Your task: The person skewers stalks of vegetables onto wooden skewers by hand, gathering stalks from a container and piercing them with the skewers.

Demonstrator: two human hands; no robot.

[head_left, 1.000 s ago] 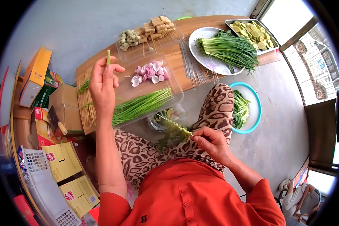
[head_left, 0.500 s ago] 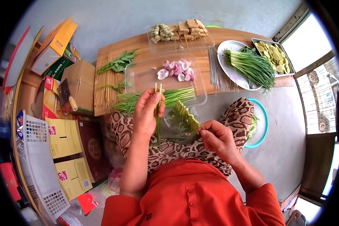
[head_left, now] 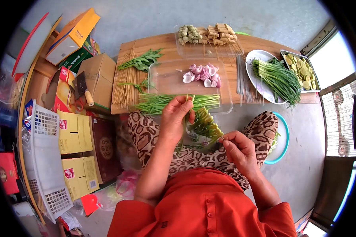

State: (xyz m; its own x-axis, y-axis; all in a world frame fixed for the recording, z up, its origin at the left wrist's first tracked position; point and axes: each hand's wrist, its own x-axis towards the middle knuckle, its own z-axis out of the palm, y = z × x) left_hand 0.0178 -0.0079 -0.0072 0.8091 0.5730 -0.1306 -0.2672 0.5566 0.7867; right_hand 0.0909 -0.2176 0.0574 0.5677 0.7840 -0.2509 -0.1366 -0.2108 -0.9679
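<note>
My left hand (head_left: 176, 118) pinches a few thin green stalks (head_left: 182, 138) upright between thumb and fingers. In my right hand (head_left: 239, 150) is the lower end of a thin skewer, closed between thumb and fingertips. A row of green stalks (head_left: 207, 125) is threaded along that skewer, their leafy ends hanging over my lap. The stalks in my left hand are close to the skewer's far end; whether they touch cannot be made out. Just beyond my hands, a bunch of loose green stalks (head_left: 203, 100) lies in a clear plastic tray (head_left: 168, 73), near purple onion pieces (head_left: 203, 74).
The wooden table (head_left: 138, 44) also bears bamboo skewers (head_left: 124, 93), leafy greens (head_left: 140, 61), skewered rolls (head_left: 221, 33), metal skewers (head_left: 242, 81), chives (head_left: 277, 79) on a white plate and a tray of sliced rounds (head_left: 302, 71). Boxes and a cleaver (head_left: 82, 87) stand left; a blue-rimmed basin (head_left: 285, 138) sits right.
My left hand has come nearer to the skewer, bringing its stalks close to the threaded ones. The whole view has shifted, so the table appears further right.
</note>
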